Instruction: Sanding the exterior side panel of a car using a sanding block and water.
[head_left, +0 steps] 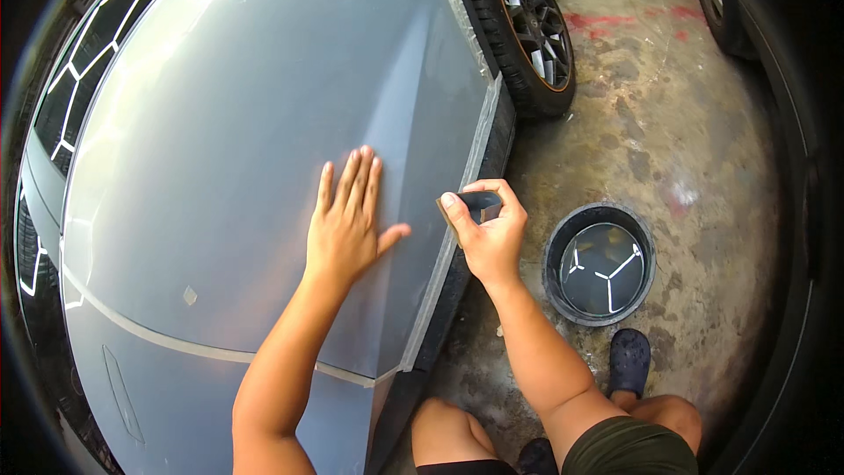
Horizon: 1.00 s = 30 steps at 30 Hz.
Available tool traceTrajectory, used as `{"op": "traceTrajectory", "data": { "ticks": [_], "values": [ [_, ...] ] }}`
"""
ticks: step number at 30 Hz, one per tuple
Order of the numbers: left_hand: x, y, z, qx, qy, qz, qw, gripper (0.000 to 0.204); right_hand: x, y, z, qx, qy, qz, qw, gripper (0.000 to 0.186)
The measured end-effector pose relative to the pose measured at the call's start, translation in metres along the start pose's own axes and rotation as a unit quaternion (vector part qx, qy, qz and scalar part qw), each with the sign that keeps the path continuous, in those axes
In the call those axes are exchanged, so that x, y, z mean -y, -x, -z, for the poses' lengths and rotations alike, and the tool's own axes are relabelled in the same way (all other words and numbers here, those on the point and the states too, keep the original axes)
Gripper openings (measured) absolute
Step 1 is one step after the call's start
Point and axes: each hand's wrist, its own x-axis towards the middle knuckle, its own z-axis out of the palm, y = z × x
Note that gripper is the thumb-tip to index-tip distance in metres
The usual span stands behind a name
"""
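A car's door panel (pixel 237 141) in dull grey, with a faint sheen, fills the left and middle of the head view. My left hand (pixel 347 215) lies flat on it, fingers stretched out and thumb apart, holding nothing. To its right, my right hand (pixel 492 233) grips a piece of sandpaper (pixel 481 201), dark grey with a brownish edge, bent into a curve. The hand is over the panel's lower edge; whether the sandpaper touches the panel I cannot tell. Masking tape (pixel 479 136) runs along that edge.
A round black tub (pixel 552 268) of water stands on the stained concrete floor (pixel 694 246) to the right. Beyond the panel is the car's wheel (pixel 532 31). Another dark vehicle (pixel 791 97) borders the right side. My foot in a dark clog (pixel 629 361) is below the tub.
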Motion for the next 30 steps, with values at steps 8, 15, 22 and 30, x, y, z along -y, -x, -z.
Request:
{"op": "traceTrajectory", "data": {
  "ticks": [8,15,22,30],
  "values": [
    [-0.002,0.119,0.024,0.095,0.014,-0.007,0.995,0.111,0.021,-0.003,-0.009,0.016,-0.021,0.012,1.000,0.022],
    [0.002,0.069,0.023,0.064,-0.008,-0.019,0.998,0.109,0.008,0.006,-0.021,0.019,-0.046,-0.025,0.998,0.022],
    [-0.001,0.018,0.003,0.019,-0.003,0.003,1.000,0.109,-0.005,0.016,-0.022,0.022,0.017,0.028,0.999,0.022],
    [0.001,0.062,0.009,0.052,0.018,-0.001,0.998,0.112,0.001,0.013,-0.005,0.026,0.045,0.001,0.999,0.022]
  ]
}}
